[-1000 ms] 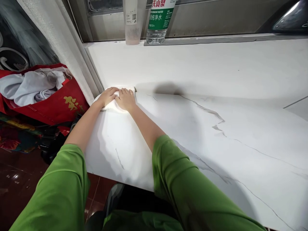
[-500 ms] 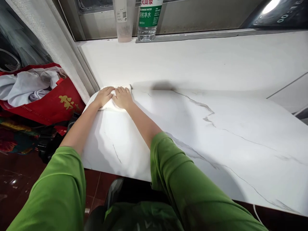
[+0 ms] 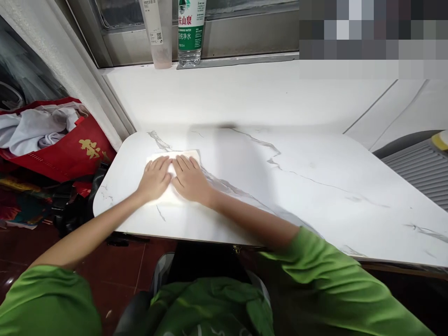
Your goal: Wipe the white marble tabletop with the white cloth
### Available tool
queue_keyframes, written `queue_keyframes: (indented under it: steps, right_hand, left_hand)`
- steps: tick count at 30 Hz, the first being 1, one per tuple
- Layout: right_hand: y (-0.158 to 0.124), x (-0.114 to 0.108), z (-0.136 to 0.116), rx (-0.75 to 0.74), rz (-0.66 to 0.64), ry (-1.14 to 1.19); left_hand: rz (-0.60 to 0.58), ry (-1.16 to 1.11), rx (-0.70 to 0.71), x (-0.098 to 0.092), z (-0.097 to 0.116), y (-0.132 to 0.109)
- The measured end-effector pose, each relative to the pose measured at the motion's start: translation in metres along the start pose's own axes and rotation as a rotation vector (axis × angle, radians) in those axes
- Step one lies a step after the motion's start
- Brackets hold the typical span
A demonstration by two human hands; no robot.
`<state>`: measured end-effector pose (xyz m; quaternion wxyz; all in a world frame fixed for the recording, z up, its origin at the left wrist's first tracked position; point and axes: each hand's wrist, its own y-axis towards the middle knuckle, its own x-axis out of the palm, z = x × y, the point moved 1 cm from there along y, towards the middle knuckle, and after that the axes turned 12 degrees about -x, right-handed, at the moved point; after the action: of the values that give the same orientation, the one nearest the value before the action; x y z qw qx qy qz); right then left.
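A pale cream cloth lies flat on the white marble-patterned table, left of the middle. My left hand presses on the cloth's left part with its fingers stretched out. Beside it my right hand lies flat on the right part, fingers slightly spread and pointing to the far side. The two thumbs come close together over the cloth. Both palms cover much of it, and neither hand grips it.
On the ledge behind stand a translucent cup and a water bottle. A red bag stuffed with white fabric is at the left. A ribbed grey object stands beyond the right edge. Dark red floor tiles show below.
Both hands and the cloth have come from the table's far left corner toward me and a little right. The cloth now lies apart from the back wall. The view has shifted right.
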<state>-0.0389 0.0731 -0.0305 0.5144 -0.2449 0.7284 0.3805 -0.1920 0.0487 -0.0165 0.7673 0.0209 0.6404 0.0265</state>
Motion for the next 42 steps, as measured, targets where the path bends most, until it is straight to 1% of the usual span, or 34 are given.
queue_keyframes:
  steps: [2, 4, 7, 10, 14, 17, 19, 23, 28, 31, 33, 36, 39, 42]
  right_hand:
    - [-0.033, -0.007, -0.009, -0.015, -0.009, 0.003]
    - [-0.063, -0.014, -0.018, -0.037, -0.019, 0.017]
    - [-0.096, -0.023, -0.027, -0.043, -0.028, 0.039]
    - [-0.109, -0.028, -0.030, -0.027, -0.044, 0.048]
    - [-0.102, -0.029, -0.025, -0.030, -0.071, 0.036]
    - [-0.086, -0.026, -0.010, -0.028, -0.081, 0.013]
    - [-0.071, -0.023, 0.006, -0.023, -0.074, -0.009]
    - [-0.032, -0.016, 0.045, 0.046, -0.074, -0.039]
    - [0.019, -0.013, 0.090, 0.107, -0.081, -0.042]
    - [0.041, -0.013, 0.109, 0.146, -0.081, -0.035]
    - [0.051, -0.012, 0.119, 0.163, -0.086, -0.029]
    - [0.061, -0.011, 0.129, 0.170, -0.077, -0.023]
    - [0.067, -0.010, 0.136, 0.164, -0.059, -0.021]
    - [0.068, -0.009, 0.139, 0.177, -0.071, -0.016]
  left_hand:
    - [-0.016, -0.008, -0.009, 0.002, 0.020, -0.032]
    - [-0.020, -0.026, 0.014, 0.005, 0.037, -0.059]
    - [-0.027, -0.055, 0.066, 0.007, 0.056, -0.086]
    - [-0.049, -0.073, 0.093, 0.007, 0.064, -0.093]
    - [-0.075, -0.073, 0.094, 0.006, 0.065, -0.083]
    - [-0.084, -0.052, 0.069, 0.006, 0.064, -0.062]
    - [-0.084, -0.036, 0.060, 0.007, 0.063, -0.041]
    - [-0.087, -0.004, 0.104, 0.011, 0.055, 0.020]
    - [-0.043, -0.017, 0.148, 0.020, 0.042, 0.102]
    - [-0.040, -0.013, 0.154, 0.024, 0.036, 0.139]
    - [-0.039, -0.005, 0.163, 0.025, 0.034, 0.156]
    - [-0.026, -0.008, 0.178, 0.027, 0.031, 0.174]
    - [-0.009, -0.033, 0.182, 0.028, 0.029, 0.184]
    - [0.000, -0.052, 0.170, 0.030, 0.027, 0.186]
